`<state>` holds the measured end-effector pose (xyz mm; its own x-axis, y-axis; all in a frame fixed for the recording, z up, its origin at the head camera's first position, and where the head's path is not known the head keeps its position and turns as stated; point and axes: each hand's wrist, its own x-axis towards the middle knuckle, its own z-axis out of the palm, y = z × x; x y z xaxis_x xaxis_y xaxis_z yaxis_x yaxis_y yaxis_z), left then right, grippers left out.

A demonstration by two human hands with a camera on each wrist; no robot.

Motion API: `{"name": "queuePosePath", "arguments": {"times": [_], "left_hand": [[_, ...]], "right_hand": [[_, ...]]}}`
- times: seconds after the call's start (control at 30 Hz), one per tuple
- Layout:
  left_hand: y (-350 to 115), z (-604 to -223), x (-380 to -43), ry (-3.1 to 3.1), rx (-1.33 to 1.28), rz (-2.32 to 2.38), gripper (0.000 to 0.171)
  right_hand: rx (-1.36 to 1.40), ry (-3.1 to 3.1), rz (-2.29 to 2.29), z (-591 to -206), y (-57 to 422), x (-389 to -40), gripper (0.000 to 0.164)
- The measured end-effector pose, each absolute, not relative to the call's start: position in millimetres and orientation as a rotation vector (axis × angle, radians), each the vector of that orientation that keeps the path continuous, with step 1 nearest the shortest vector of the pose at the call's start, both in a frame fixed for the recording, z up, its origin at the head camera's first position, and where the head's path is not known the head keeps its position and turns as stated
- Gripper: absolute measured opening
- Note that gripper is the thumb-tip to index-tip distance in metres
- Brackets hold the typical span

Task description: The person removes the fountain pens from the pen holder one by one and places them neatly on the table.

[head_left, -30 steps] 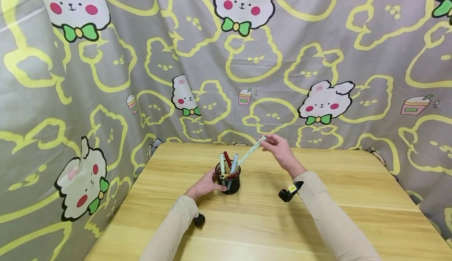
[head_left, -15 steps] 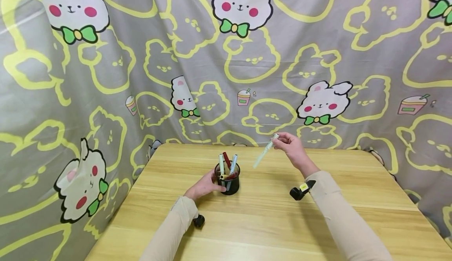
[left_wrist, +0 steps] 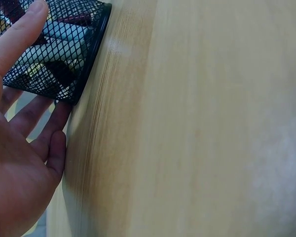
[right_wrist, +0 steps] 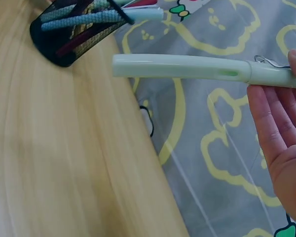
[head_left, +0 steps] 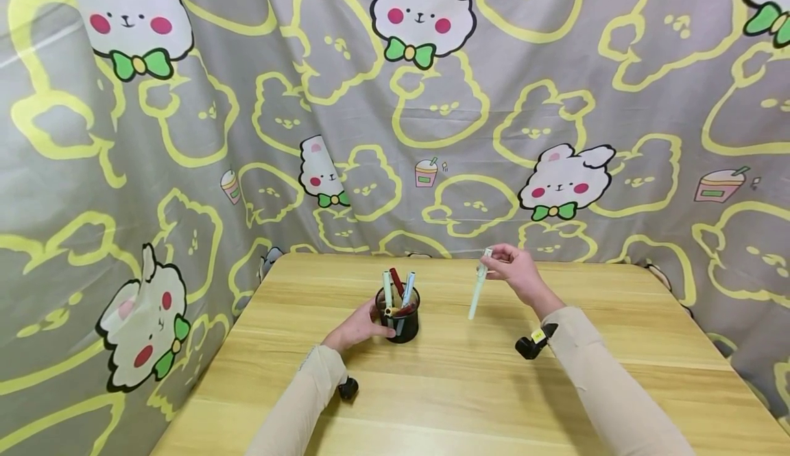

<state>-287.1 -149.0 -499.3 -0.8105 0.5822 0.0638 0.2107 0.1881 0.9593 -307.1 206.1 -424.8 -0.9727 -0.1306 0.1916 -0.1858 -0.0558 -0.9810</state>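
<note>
A black mesh pen holder (head_left: 406, 328) stands on the table, with several pens in it, among them a dark red one (head_left: 396, 281) and a light blue one (head_left: 409, 287). My left hand (head_left: 358, 327) grips the holder from its left side. In the left wrist view the thumb (left_wrist: 20, 33) lies on the mesh while the other fingers pass to the far side. Right of the holder, my right hand (head_left: 517, 274) pinches a pale green capped pen (head_left: 477, 294) by its clip end. The pen hangs tilted, its free end down; the right wrist view shows its metal clip and small barrel window (right_wrist: 228, 73).
The wooden table (head_left: 444, 387) reaches back to a grey patterned curtain (head_left: 358, 113), which also closes off the left side. Small black cameras sit on both wrists, the right one (head_left: 529, 348) beside the sleeve.
My right hand has drawn the pale green pen out of the holder and carried it right, and the pen now hangs more upright. My left hand has stayed on the holder.
</note>
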Motion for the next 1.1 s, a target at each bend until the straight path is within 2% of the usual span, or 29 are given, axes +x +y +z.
{"name": "queuePosePath", "arguments": {"times": [0.1,0.4,0.8,1.1], "left_hand": [[-149,-500,-287,2.146,0.761,1.656,0.082],[-150,-519,-295,2.169,0.749,1.661,0.082],[-151,-525,-299,2.159,0.733,1.676,0.082],[-152,-524,-300,2.158,0.775,1.67,0.081]], "right_hand": [[0.351,-2.17,2.199,-431,208,-307,0.027],[0.332,-2.237,2.144,-442,211,-306,0.022],[0.402,-2.321,2.141,-453,213,-305,0.046],[0.455,-2.408,2.106,-472,208,-305,0.054]]}}
